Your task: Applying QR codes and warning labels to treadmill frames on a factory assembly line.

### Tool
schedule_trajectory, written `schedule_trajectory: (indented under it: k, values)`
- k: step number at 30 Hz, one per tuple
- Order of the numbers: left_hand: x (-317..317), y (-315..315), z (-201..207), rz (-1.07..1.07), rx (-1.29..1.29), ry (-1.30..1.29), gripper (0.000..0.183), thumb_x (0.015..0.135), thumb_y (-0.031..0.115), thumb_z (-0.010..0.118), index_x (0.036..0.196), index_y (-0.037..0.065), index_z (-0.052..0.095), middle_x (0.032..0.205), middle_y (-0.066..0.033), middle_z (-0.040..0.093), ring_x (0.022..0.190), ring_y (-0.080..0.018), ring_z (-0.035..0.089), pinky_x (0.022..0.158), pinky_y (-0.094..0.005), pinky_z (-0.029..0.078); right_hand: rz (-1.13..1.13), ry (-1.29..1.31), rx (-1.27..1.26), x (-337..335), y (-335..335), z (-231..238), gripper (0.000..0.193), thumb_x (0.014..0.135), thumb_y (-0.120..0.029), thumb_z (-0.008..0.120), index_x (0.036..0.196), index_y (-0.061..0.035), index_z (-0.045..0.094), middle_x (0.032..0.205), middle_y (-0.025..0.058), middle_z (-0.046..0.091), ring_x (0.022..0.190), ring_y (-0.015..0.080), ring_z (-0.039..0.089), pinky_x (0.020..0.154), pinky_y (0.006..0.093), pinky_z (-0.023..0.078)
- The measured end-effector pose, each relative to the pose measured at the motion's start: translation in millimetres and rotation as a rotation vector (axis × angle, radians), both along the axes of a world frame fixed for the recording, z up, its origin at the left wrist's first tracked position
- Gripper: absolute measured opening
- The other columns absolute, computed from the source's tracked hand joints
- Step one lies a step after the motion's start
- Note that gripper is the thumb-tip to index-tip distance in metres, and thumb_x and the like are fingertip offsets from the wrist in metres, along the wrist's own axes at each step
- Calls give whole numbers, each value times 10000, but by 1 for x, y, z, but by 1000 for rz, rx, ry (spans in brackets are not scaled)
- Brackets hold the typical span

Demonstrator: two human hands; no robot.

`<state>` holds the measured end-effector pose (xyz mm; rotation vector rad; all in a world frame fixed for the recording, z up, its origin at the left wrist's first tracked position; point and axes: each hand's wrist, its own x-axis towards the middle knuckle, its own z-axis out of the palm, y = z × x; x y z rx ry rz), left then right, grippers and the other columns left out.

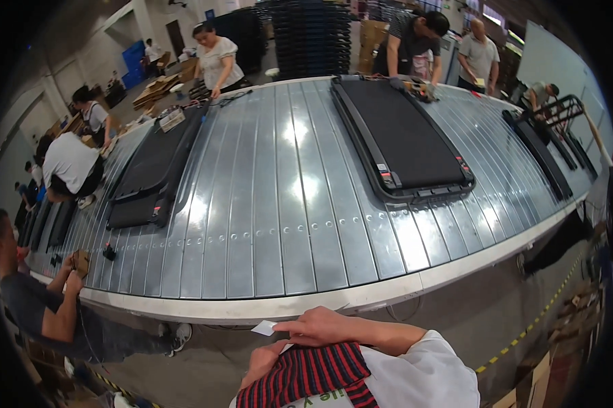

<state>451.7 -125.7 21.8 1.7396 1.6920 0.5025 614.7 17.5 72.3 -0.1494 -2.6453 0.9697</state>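
My right hand (pixel 320 326) reaches across in front of me at the near side of the conveyor table, its forefinger pointing left. A small white slip (pixel 264 328), like a label, sits at its fingertips, clear of the table edge. Just below it, my left hand (pixel 264 357) is close to my body beside red-and-black striped cloth (pixel 313 370). Its fingers are mostly hidden. On the table ahead lie a black treadmill deck (pixel 401 129) to the right and another black treadmill deck (pixel 153 163) to the left. Neither hand touches them.
The slatted metal conveyor (pixel 272 190) has a white near edge (pixel 361 296). Co-workers stand along its far side; one at the left holds a brown piece (pixel 80 263). More black frames (pixel 544 156) lie far right. Yellow-black tape (pixel 531 326) marks the floor, near cartons (pixel 541 377).
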Motion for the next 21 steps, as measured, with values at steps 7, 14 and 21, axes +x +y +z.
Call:
schedule_trajectory:
  k: [7, 14, 21]
  values:
    - [0, 23, 5, -91, -81, 123, 348, 741, 197, 491, 1089, 190, 505, 796, -168, 601, 759, -361, 571, 633, -443, 446, -78, 13, -77, 13, 3, -6, 450, 786, -206, 561, 1199, -172, 385, 689, 64, 593, 605, 284, 570, 502, 375, 447]
    - [-2, 53, 0, -147, 82, 161, 335, 734, 209, 522, 1066, 168, 518, 801, -172, 603, 751, -351, 579, 637, -440, 452, -146, 171, -235, 24, 30, 0, 474, 773, -182, 563, 1208, -159, 378, 759, 57, 597, 677, 283, 576, 564, 372, 459]
    - [-6, 94, 10, -171, 212, 210, 321, 727, 225, 544, 1036, 137, 532, 768, -161, 605, 724, -338, 586, 616, -433, 453, -157, 138, -355, 28, 63, 8, 475, 784, -179, 578, 1227, -155, 408, 895, 67, 600, 825, 250, 585, 677, 338, 476]
